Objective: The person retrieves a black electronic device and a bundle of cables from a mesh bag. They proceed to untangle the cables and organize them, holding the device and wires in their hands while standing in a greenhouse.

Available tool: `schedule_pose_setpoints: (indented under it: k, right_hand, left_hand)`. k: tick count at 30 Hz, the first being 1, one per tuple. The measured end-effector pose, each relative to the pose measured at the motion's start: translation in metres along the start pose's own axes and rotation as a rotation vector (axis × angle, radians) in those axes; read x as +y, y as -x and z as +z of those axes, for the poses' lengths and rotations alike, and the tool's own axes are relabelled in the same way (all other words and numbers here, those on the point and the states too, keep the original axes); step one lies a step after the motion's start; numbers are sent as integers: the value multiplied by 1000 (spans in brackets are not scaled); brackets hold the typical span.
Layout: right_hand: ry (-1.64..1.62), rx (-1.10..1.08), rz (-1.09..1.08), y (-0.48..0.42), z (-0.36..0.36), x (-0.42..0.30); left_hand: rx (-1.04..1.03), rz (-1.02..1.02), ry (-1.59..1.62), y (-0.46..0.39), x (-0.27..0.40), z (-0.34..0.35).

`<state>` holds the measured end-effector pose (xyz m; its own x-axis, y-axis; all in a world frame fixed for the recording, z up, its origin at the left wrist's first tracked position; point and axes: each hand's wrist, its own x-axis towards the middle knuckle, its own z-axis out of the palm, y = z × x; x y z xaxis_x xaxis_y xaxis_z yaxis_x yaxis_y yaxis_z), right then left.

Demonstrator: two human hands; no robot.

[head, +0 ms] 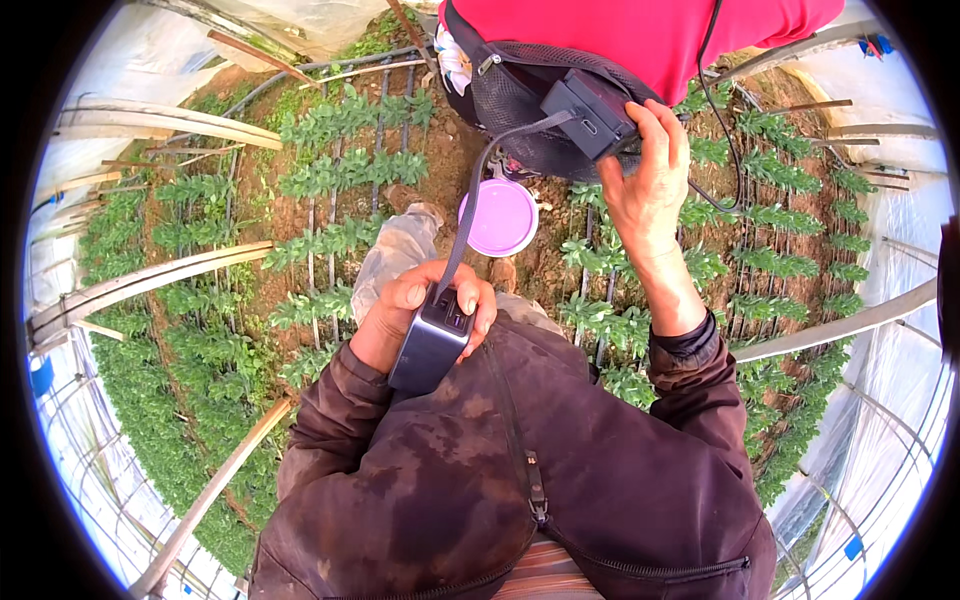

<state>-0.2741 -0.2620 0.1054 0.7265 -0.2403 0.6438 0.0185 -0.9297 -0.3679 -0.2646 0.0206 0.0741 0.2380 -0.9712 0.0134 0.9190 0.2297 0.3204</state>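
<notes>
A dark power bank [427,341] sits in my left hand [390,315], its end with the ports tilted up. From that end a flat grey cable [471,195] rises to a small black electronic box [589,116]. My right hand [652,180] grips this box by its right side, thumb below and fingers above. Behind the box is a black mesh bag [510,97] with its zipper partly undone, worn against a person in a red top [577,30]. The bag's inside is mostly hidden by the box.
A bucket with a pink-purple lid [502,217] stands on the soil between us. Rows of leafy green plants [352,172] with drip lines run on both sides. Wooden poles [157,285] and plastic sheeting [885,247] frame the greenhouse. A thin black cable [739,165] hangs at the right.
</notes>
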Motion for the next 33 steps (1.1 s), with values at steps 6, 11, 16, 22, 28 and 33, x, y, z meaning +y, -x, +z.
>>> schedule_pose_setpoints:
  k: [6, 11, 16, 22, 28, 33]
  right_hand:
    - [143, -230, 67, 9, 25, -15]
    - [112, -302, 47, 11, 23, -19]
    - [85, -372, 52, 22, 19, -15]
    - [54, -398, 111, 40, 29, -9]
    - [31, -385, 124, 41, 30, -11]
    - [26, -377, 133, 45, 30, -11]
  left_hand:
    - [-79, -12, 45, 0, -5, 11]
    - [114, -8, -1, 1, -8, 25]
    - [198, 21, 3, -7, -15, 32]
    - [79, -30, 98, -13, -17, 13]
    - [97, -51, 82, -12, -16, 11]
    - [171, -37, 21, -15, -11, 18]
